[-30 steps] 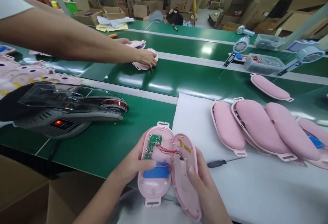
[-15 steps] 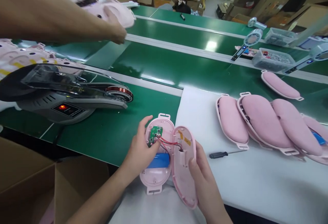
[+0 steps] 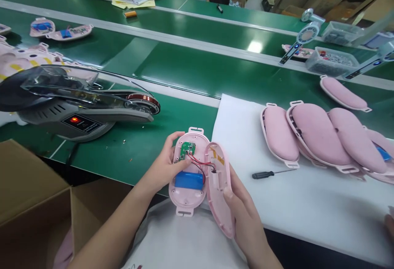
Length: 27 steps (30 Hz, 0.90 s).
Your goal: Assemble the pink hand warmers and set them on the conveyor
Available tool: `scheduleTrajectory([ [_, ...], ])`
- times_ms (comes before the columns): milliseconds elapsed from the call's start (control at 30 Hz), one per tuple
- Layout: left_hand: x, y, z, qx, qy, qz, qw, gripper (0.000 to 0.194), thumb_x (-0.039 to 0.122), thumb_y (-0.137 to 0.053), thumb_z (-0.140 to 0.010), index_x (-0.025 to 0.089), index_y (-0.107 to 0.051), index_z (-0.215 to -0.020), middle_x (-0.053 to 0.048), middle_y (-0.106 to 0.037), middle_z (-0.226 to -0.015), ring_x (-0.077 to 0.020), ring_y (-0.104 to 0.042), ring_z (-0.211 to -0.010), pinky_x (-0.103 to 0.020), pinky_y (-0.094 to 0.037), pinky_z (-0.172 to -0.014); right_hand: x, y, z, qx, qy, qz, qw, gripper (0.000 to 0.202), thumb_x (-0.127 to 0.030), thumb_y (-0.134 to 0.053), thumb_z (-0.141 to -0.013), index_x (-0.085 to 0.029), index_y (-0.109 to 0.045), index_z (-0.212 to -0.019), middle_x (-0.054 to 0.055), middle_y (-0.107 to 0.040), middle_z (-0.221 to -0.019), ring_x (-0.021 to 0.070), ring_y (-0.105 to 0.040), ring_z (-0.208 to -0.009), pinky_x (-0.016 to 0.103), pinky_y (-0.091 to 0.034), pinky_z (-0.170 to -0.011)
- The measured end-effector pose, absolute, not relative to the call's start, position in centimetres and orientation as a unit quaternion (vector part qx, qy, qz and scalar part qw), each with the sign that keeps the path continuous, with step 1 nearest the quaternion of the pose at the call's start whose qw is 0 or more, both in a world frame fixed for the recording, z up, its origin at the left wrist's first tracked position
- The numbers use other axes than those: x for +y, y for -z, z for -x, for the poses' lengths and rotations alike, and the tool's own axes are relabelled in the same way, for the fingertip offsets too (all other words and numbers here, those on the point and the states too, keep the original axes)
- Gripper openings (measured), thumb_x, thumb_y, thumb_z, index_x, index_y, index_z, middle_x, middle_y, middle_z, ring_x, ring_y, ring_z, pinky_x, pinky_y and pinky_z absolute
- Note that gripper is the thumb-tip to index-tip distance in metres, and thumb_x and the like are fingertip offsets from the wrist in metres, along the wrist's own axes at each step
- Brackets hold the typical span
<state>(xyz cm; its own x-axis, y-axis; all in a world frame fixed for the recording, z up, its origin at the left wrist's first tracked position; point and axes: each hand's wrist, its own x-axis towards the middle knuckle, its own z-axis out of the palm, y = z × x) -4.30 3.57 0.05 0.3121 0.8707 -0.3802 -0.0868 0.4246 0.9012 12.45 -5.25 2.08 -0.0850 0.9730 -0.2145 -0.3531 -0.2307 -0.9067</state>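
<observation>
Between my hands is a pink oval plastic case, opened into two shell halves. My left hand [image 3: 164, 166] grips the left half [image 3: 184, 199], its thumb lying inside near the green circuit board [image 3: 188, 149]. Below the board sits a blue battery pack [image 3: 189, 180]. Red and black wires [image 3: 200, 163] run across to the right half [image 3: 218, 203], which my right hand [image 3: 241, 205] holds tilted by its outer edge. Brownish tape [image 3: 217, 154] and a pale cylindrical part [image 3: 214, 178] show inside that half.
Several pink padded cases [image 3: 320, 133] and a screwdriver [image 3: 272, 174] lie on the white sheet [image 3: 246, 137] at right. A grey machine [image 3: 89, 113] with a copper ring stands left. Handheld fans [image 3: 303, 39], parts bins [image 3: 332, 62] and a cardboard box [image 3: 33, 203] surround the bench.
The other person's arm at upper left, carrying pink cases, has left the view, uncovering papers and open cases. My hands still hold the opened case, slightly higher in view. Fingers appear at far right.
</observation>
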Motion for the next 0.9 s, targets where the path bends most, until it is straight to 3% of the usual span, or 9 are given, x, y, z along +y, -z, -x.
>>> scheduleTrajectory([
  [167,3.5,-0.1,3.6,0.517,-0.346,-0.420,0.661,0.066,0.023,-0.070,-0.072,0.030,-0.035,-0.127,0.002,-0.065,-0.088,-0.0142,-0.062,-0.070,-0.024,-0.052,-0.061,-5.6,-0.7,-15.2,-0.469,-0.362,0.651,0.474,0.036,-0.039,-0.037,-0.098,-0.028,-0.056,-0.126,0.007,-0.059,-0.129,0.0231,-0.056,-0.114,0.040,-0.048,-0.093],
  [267,3.6,-0.3,3.5,0.513,-0.345,-0.409,0.671,0.068,0.024,-0.070,-0.070,0.030,-0.034,-0.128,0.002,-0.065,-0.087,-0.0155,-0.062,-0.071,-0.026,-0.053,-0.061,-5.7,1.1,-19.2,-0.569,-0.077,0.744,0.341,0.038,-0.041,-0.041,-0.094,-0.017,-0.062,-0.115,0.017,-0.060,-0.121,0.0302,-0.056,-0.102,0.052,-0.044,-0.089],
  [333,3.7,-0.3,3.5,0.519,-0.339,-0.410,0.670,0.069,0.024,-0.070,-0.069,0.030,-0.034,-0.128,0.002,-0.065,-0.088,-0.0161,-0.062,-0.071,-0.027,-0.053,-0.061,-5.6,2.1,-21.7,-0.634,0.006,0.737,0.236,0.040,-0.042,-0.041,-0.093,-0.014,-0.062,-0.112,0.020,-0.058,-0.121,0.0318,-0.055,-0.097,0.055,-0.041,-0.086],
  [400,3.8,-0.2,3.5,0.524,-0.329,-0.419,0.664,0.068,0.025,-0.069,-0.070,0.030,-0.034,-0.128,0.001,-0.064,-0.088,-0.0166,-0.062,-0.072,-0.027,-0.052,-0.061,-5.7,2.4,-23.3,-0.669,0.012,0.717,0.195,0.036,-0.040,-0.039,-0.094,-0.016,-0.064,-0.102,0.017,-0.063,-0.110,0.0286,-0.056,-0.089,0.050,-0.043,-0.080],
  [500,4.1,-0.2,3.4,0.537,-0.307,-0.447,0.647,0.066,0.024,-0.066,-0.072,0.031,-0.034,-0.129,0.001,-0.065,-0.092,-0.0174,-0.063,-0.075,-0.030,-0.052,-0.065,-5.8,0.7,-22.9,-0.634,0.023,0.731,0.252,0.028,-0.040,-0.045,-0.094,-0.019,-0.063,-0.091,0.009,-0.066,-0.085,0.0218,-0.055,-0.072,0.038,-0.045,-0.068],
  [600,4.2,-0.2,3.3,0.555,-0.281,-0.495,0.607,0.063,0.024,-0.062,-0.074,0.031,-0.036,-0.131,-0.001,-0.064,-0.105,-0.0197,-0.064,-0.085,-0.034,-0.052,-0.076,-5.9,-2.4,-20.1,-0.486,0.033,0.727,0.483,0.018,-0.035,-0.059,-0.088,-0.018,-0.060,-0.094,0.005,-0.064,-0.080,0.0174,-0.058,-0.065,0.031,-0.045,-0.059],
  [700,4.2,-0.3,3.3,0.558,-0.271,-0.533,0.575,0.064,0.023,-0.059,-0.074,0.028,-0.037,-0.134,-0.004,-0.060,-0.120,-0.0223,-0.062,-0.100,-0.037,-0.048,-0.089,-5.6,-4.1,-16.7,-0.451,-0.124,0.570,0.676,0.013,-0.030,-0.057,-0.091,-0.019,-0.054,-0.098,0.003,-0.066,-0.083,0.0167,-0.064,-0.067,0.029,-0.050,-0.055],
  [800,4.1,-0.2,3.4,0.557,-0.268,-0.555,0.556,0.066,0.023,-0.057,-0.075,0.026,-0.035,-0.138,-0.005,-0.055,-0.130,-0.0234,-0.058,-0.109,-0.036,-0.044,-0.096,-4.7,-3.0,-14.3,-0.530,-0.285,0.463,0.651,0.010,-0.026,-0.047,-0.097,-0.023,-0.046,-0.106,0.003,-0.068,-0.095,0.0140,-0.068,-0.071,0.031,-0.057,-0.064],
  [900,4.1,0.0,3.5,0.554,-0.262,-0.565,0.553,0.068,0.021,-0.057,-0.075,0.026,-0.033,-0.139,-0.004,-0.053,-0.135,-0.0228,-0.055,-0.114,-0.034,-0.043,-0.097,-3.5,-0.5,-13.0,-0.575,-0.296,0.442,0.622,0.015,-0.017,-0.045,-0.096,-0.024,-0.043,-0.110,0.005,-0.065,-0.101,0.0128,-0.069,-0.079,0.032,-0.059,-0.070],
])
